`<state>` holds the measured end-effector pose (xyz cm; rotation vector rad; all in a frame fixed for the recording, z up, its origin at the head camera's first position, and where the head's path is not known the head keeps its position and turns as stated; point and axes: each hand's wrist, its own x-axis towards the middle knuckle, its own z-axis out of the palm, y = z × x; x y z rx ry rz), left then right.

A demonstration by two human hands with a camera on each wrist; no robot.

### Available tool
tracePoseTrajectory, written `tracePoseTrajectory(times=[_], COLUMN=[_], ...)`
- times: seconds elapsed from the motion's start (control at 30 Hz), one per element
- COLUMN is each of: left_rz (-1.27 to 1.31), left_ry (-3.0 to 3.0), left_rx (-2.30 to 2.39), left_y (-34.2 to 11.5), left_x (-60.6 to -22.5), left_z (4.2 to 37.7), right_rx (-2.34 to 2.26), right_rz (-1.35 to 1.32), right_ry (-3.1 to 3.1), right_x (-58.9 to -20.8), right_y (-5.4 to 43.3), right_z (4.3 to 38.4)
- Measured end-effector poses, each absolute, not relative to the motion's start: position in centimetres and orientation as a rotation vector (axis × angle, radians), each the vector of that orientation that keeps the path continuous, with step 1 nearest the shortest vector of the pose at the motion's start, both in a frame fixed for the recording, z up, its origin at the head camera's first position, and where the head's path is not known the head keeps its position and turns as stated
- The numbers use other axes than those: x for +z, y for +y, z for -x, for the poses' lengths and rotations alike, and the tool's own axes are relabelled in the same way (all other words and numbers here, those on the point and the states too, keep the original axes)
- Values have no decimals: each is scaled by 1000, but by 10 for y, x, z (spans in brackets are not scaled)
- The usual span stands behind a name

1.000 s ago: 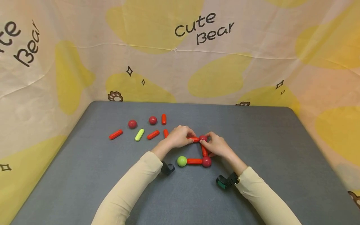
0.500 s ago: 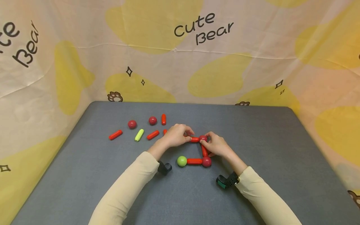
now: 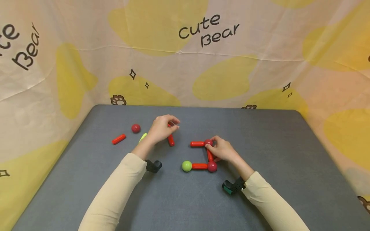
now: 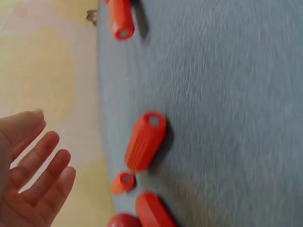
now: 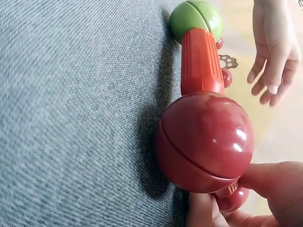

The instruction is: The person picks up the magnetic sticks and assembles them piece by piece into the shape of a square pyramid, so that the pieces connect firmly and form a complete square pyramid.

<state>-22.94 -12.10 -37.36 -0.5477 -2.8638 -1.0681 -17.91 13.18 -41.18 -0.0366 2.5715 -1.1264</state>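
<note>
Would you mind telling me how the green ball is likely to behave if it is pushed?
The green ball probably won't roll freely, since it adjoins the end of a red rod. Its glossy highlights suggest a smooth, perhaps slightly slippery surface. Its round, undented shape suggests it would stay stiff rather than squash.

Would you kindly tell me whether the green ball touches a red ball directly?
No, in the head view a red rod separates the green ball from the nearest red ball.

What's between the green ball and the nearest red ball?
A red rod joins the green ball to the red ball, as the head and right wrist views show.
</note>
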Motion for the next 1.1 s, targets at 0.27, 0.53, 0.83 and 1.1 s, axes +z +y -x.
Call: tracePoseTrajectory(times=[0.27,0.53,0.83,1.1], left_rz=[319,96,-41,-47], left_ry=[-2790,-2788,-2882,-2896], left_rx=[-1077,-989,-970,-932], left_y=[-146,-160,-168,-170], left_x=[-372,-387,-404,-412], left_z=[235,245,248,250], right_rx=[-1126,-1137,-1106,-1099], right_rz=[25,31,1,-4], right_ry=[2569,2564,2564,2566], right_x=[-412,-412,-413,-414], right_y=[133,133,132,132], right_z=[179,180,180,179])
